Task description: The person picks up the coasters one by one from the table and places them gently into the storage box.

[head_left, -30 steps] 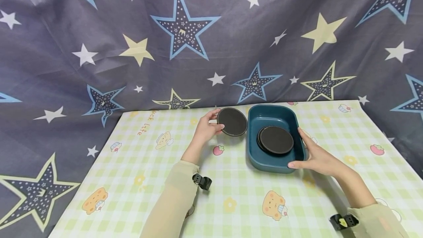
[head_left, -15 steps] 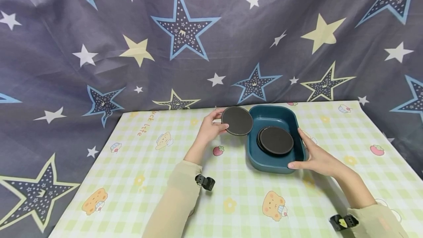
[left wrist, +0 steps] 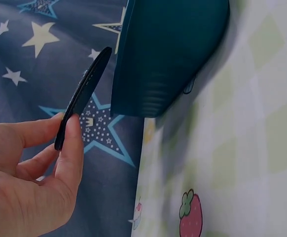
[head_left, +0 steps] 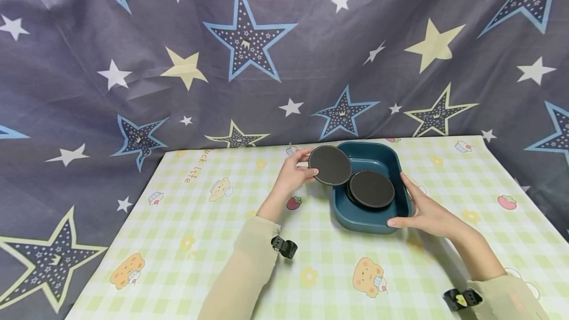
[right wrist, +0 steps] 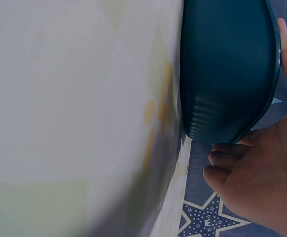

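Thumb and fingers of my left hand point(head_left: 291, 177) pinch a thin round black coaster point(head_left: 330, 165) by its left edge. The coaster is raised, its right edge overlapping the left rim of a deep teal box point(head_left: 362, 225) in the head view. Seen edge-on in the left wrist view, the coaster point(left wrist: 84, 94) tilts beside the box wall point(left wrist: 153, 64). Inside the box lies a small stack of similar black coasters point(head_left: 372, 189). My right hand point(head_left: 428, 211) holds the box at its near right corner, thumb on the front and fingers along the right side.
A green-and-white checked cloth point(head_left: 329, 280) with printed bears and strawberries covers the table. Behind it hangs a dark curtain point(head_left: 275, 98) with stars. Both wrists wear black straps point(head_left: 284, 247).
My left hand has carried the coaster to the right, from beside the box to over its left rim. The right hand and the box have stayed in place.
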The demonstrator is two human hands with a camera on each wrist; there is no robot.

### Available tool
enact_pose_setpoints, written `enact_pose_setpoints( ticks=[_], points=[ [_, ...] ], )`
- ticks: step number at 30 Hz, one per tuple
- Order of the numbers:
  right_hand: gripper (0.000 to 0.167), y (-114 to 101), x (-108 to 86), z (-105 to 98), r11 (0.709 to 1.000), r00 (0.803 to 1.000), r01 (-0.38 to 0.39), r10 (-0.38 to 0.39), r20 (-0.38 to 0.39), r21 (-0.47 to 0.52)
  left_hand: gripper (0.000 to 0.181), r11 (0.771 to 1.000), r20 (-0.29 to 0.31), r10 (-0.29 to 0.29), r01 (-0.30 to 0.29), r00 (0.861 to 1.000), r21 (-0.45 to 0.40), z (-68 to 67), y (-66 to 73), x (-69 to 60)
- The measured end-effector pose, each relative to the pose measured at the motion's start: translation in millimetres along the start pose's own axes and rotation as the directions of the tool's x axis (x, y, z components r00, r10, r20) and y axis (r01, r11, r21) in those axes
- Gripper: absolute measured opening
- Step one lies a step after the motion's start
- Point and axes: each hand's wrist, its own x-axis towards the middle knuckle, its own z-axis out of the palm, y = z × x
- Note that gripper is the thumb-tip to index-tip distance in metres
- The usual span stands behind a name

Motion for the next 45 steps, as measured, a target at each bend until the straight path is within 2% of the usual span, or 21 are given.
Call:
enact_pose_setpoints(
  ticks=[11,21,30,37,45],
  points=[
    [0.122,0,0.2,0,1.000,1.000,-0.002,0.002,0.001,-0.005,0.062,1.000,0.043,0.000,0.001,0.999,-0.014,14.9,-0.4,0.6],
    [0.122,1,0.0,0,1.000,1.000,-0.005,0.005,0.003,-0.005,0.060,1.000,0.091,0.004,-0.005,0.996,0.008,28.8,-0.5,2.1],
    [0.122,2,0.6,-1,1.000,1.000,0.002,-0.002,0.007,0.001,0.055,0.999,0.100,-0.008,0.003,0.995,0.042,41.3,0.6,5.3],
    [0.123,3,1.4,0,1.000,1.000,-0.004,0.004,0.007,-0.009,0.047,0.997,0.109,-0.045,0.039,0.993,0.061,48.3,5.5,7.6],
    [0.123,4,1.6,0,1.000,1.000,-0.001,0.001,0.004,0.002,0.030,0.994,0.131,-0.026,0.011,0.991,0.111,59.8,5.6,15.6]
  ],
)
